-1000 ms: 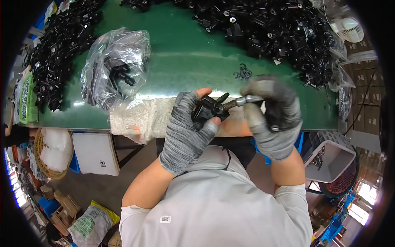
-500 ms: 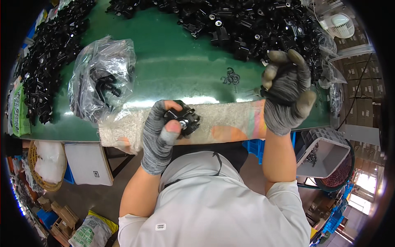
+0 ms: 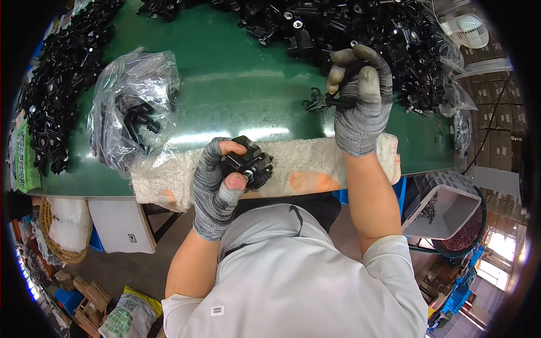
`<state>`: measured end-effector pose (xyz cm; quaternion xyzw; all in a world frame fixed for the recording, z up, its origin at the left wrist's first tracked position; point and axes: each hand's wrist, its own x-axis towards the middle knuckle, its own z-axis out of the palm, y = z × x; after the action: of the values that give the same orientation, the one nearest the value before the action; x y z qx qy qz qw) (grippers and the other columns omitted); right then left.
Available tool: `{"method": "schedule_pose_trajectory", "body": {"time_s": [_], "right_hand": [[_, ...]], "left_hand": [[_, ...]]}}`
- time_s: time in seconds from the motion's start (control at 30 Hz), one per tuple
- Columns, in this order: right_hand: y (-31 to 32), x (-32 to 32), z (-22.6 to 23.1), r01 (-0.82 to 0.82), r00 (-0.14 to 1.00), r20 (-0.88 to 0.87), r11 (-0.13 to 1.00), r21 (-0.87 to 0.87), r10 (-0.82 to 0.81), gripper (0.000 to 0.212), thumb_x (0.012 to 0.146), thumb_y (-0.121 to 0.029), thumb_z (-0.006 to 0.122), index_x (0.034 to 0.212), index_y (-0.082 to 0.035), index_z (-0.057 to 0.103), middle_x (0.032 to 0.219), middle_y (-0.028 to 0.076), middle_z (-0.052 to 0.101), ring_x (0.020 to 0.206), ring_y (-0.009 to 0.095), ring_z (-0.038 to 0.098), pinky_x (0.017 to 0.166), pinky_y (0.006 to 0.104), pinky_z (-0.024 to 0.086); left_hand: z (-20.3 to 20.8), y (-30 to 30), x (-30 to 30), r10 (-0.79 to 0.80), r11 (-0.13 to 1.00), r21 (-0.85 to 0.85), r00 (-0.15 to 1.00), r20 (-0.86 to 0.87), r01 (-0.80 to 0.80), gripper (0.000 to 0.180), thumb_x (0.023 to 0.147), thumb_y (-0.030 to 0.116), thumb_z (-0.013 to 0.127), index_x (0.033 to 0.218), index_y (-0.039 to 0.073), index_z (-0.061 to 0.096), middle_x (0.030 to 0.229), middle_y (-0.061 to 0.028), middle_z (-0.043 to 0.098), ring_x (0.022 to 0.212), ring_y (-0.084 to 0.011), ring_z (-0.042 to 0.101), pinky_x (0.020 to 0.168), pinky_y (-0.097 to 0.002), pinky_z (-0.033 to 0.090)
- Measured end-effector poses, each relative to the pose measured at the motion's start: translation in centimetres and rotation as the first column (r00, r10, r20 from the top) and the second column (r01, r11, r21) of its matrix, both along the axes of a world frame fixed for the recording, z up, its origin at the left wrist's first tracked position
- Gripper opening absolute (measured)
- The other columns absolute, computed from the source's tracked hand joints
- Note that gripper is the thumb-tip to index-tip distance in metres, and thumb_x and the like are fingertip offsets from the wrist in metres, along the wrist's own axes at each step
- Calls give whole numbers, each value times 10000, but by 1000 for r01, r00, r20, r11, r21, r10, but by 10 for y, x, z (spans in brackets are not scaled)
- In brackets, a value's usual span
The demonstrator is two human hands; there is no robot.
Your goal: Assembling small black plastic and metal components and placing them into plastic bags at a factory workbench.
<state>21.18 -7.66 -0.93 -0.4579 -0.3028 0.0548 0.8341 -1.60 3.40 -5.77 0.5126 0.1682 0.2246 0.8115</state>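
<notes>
at the far left a long heap of black parts lies along the edge of the green counter. next to it sits a clear plastic bag with a few black parts inside.

in the middle, the left hand in a grey glove holds a black plastic part over the white foam strip at the near edge of the counter. its fingers are curled round the part, with the thumb pressed on its front. a second ago both hands were together on this part, close to the body. now only the left one has it.

the right hand has moved away, up and to the right. it is at the big pile of black parts at the back, and its fingers are closed on a small black piece (a thin one, hard to make out). so it looks like that hand went off to fetch one more bit for the part in the left hand.
</notes>
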Motion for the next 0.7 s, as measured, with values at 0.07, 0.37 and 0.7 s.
{"method": "schedule_pose_trajectory", "body": {"time_s": [0.07, 0.37, 0.7], "right_hand": [[-3, -1, 5, -34, 998, -57, 999, -17, 33, 280, 1007, -224, 606, 1228, -52, 599, 1023, 145, 684, 770, 117, 609, 642, 242, 510], [-19, 8, 10, -114, 980, 156, 992, -58, 122, 411, 975, -276, 640, 1293, -21, 583, 1050, 149, 678, 792, 119, 605, 670, 248, 516], [-22, -9, 5, -285, 954, 93, 959, 3, 283, 489, 974, -284, 641, 1384, -37, 537, 1158, 182, 653, 857, 140, 614, 703, 257, 525]], "left_hand": [[-2, 1, -1, -3, 1000, 6, 1000, -4, 3, 687, 776, 548, 832, 1179, 66, 555, 1158, -133, 630, 1035, -272, 682, 880, -365, 581], [0, 0, -1, 6, 1000, -7, 1000, 3, -6, 710, 771, 550, 835, 1199, 60, 551, 1164, -146, 627, 1015, -269, 691, 788, -320, 597], [1, 2, -1, -4, 1000, 19, 1000, -22, 4, 708, 787, 552, 819, 1207, 53, 545, 1180, -160, 621, 1012, -276, 695, 751, -295, 598]]}}
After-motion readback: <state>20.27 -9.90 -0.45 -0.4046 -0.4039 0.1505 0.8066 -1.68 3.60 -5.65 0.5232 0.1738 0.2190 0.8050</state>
